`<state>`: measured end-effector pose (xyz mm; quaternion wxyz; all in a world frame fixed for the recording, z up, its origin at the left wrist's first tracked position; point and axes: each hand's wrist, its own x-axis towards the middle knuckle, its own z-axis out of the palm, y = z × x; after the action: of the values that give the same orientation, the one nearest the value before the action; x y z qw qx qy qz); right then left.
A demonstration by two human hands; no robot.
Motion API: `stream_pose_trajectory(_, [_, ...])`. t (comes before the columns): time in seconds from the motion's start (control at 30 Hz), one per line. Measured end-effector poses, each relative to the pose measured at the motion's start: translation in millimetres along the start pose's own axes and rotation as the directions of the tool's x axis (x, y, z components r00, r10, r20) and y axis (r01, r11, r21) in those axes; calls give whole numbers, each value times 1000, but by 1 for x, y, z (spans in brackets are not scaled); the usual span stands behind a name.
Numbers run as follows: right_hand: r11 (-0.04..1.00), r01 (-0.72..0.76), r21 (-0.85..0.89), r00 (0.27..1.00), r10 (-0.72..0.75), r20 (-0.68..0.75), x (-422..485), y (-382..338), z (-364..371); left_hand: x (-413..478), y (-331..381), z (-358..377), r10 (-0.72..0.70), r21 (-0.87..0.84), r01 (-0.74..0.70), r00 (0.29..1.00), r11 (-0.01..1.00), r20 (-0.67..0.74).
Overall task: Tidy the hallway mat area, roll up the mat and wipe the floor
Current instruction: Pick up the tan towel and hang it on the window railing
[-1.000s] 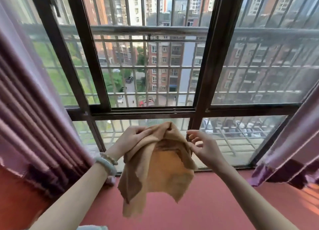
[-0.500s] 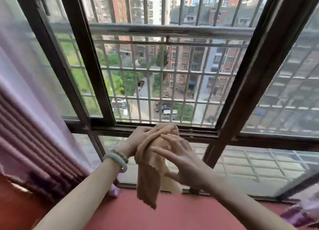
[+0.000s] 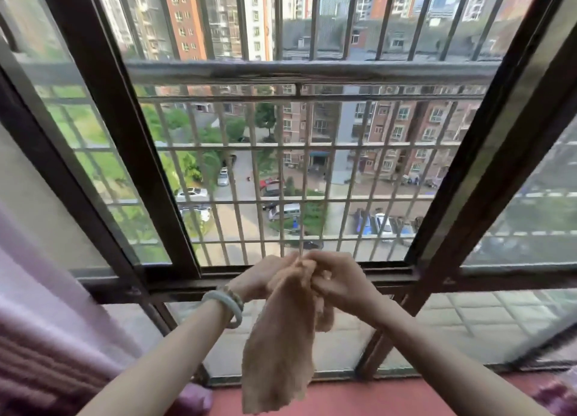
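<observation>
A: What've I got on screen, L to R?

B: Far left, a pink pleated curtain, soft folds, hanging down to the red sill. Then the dark metal window frame, straight hard edges, w/ a grey barred grille beyond it.

A: Hands?

B: My left hand has a pale, smooth bangle on the wrist, fingers curled round the top of the tan cloth. Right hand meets it there, fingers pinching the same bunched top.

A: And the cloth itself?

B: Nubby weave, limp. It hangs in a long narrow drape from both hands, in front of the lower pane, bottom edge over the sill.

A: Room to move?

B: Hands sit just inside the frame's bottom rail. Open air below the forearms, glass close ahead.
</observation>
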<state>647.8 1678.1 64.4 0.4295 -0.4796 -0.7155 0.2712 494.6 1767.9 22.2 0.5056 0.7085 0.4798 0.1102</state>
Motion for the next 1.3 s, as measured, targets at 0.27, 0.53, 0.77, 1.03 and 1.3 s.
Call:
stream_pose_trajectory(0.27, [973, -181, 145, 969, 202, -145, 47, 10, -21, 1, -19, -51, 220, -309, -248, 968, 918, -124])
stream_pose_trajectory(0.53, [768, -388, 509, 860, 501, -100, 63, 29, -21, -11, -23, -22, 463, 94, -457, 885, 884, -54])
stream_pose_trajectory(0.77, [712, -406, 572, 822, 558, -112, 60, 32, -29, 4, -11, 10, 480, 64, -485, 826, 872, -295])
stream_pose_trajectory(1.03, [818, -501, 282, 820, 554, -148, 46, 58, -66, 24, 15, -62, 376, 104, -362, 864, 926, -334])
stream_pose_trajectory(1.3, [807, -509, -299, 806, 569, 165, 39, 66, -80, 32, 59, -80, 473, 132, -454, 836, 881, -277])
